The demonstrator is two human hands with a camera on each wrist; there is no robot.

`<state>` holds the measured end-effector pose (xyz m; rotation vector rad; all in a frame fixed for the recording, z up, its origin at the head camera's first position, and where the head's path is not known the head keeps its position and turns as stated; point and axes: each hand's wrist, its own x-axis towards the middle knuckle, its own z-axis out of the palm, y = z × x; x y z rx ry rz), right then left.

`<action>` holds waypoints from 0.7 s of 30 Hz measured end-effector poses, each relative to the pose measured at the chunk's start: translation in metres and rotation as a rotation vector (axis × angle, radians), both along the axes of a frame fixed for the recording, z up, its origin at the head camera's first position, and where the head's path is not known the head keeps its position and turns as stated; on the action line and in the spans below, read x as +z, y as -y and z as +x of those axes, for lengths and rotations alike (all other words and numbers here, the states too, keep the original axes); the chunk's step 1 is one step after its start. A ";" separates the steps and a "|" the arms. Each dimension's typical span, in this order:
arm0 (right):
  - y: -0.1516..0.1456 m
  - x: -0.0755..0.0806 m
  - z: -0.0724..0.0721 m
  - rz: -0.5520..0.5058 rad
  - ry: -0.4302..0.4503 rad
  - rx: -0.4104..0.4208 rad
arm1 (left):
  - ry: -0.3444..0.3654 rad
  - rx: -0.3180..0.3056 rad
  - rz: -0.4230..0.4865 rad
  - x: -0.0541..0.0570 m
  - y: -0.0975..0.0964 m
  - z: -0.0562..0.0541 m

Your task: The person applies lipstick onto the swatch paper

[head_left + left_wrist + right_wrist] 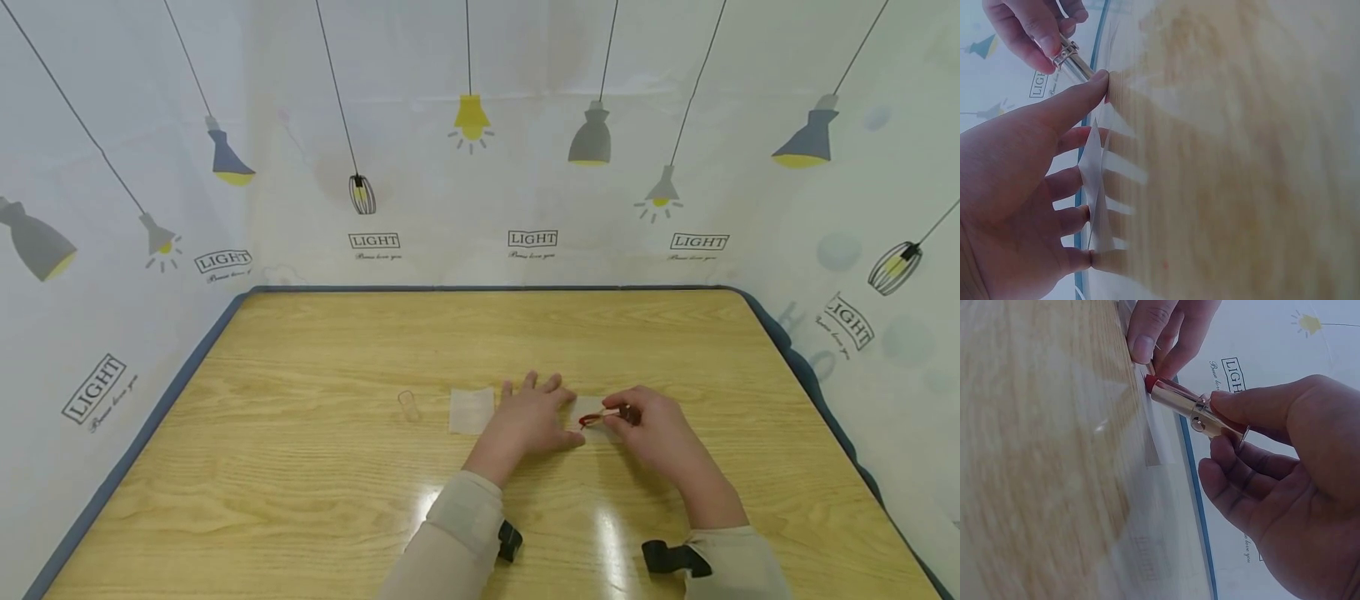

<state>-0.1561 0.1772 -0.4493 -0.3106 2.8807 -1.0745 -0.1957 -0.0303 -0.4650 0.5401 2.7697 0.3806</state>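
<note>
My right hand (652, 425) pinches a lipstick (1175, 402) by its gold-coloured metal case between thumb and fingers. The lipstick's bare red tip (1151, 383) points down and left, right at a pale paper sheet (581, 410). With fingers spread, my left hand (531, 418) presses on the left part of that sheet, its thumb close to the red tip. The hand hides much of the sheet in the head view. In the left wrist view, a sheet edge (1092, 159) lifts slightly near the fingertips.
A second pale square sheet (468, 411) lies on the wooden table (300, 500), just left of my left hand. Further left rests a small clear cap-like piece (408, 406). A lamp-patterned sheet (420, 167) stands behind the table's dark blue edge.
</note>
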 end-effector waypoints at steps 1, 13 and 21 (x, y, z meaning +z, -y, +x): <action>0.000 0.000 -0.001 0.002 -0.003 -0.004 | 0.001 -0.001 0.001 0.000 0.000 0.000; -0.002 0.001 -0.005 0.013 -0.031 0.002 | 0.003 -0.006 0.000 -0.001 0.001 0.000; -0.004 0.005 -0.008 0.021 -0.021 -0.014 | -0.002 -0.007 -0.007 -0.003 0.000 -0.001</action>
